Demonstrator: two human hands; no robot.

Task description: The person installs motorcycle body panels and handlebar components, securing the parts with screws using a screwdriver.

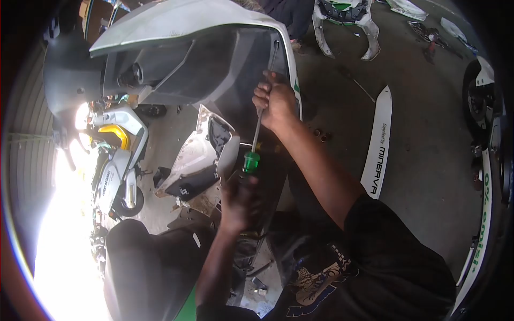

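A long screwdriver with a green see-through handle (250,162) runs upward from my left hand. My left hand (240,203) is closed around the dark lower end of the handle, somewhat blurred. Farther up, my right hand (276,99) pinches the metal shaft between its fingers. Beyond it, the shaft reaches into a recess near the edge of a scooter's dark inner body panel (214,64). A white outer panel (187,27) borders this dark part. Whether the tip sits in a screw cannot be made out.
A loose white-and-black scooter part (201,158) lies left of my hands. A dark seat (144,267) is at lower left, and a white scooter (118,171) stands beyond. On the floor at right lie a lettered white strip (379,144) and a white fairing (369,32). Someone's dark-clothed legs (292,18) show behind.
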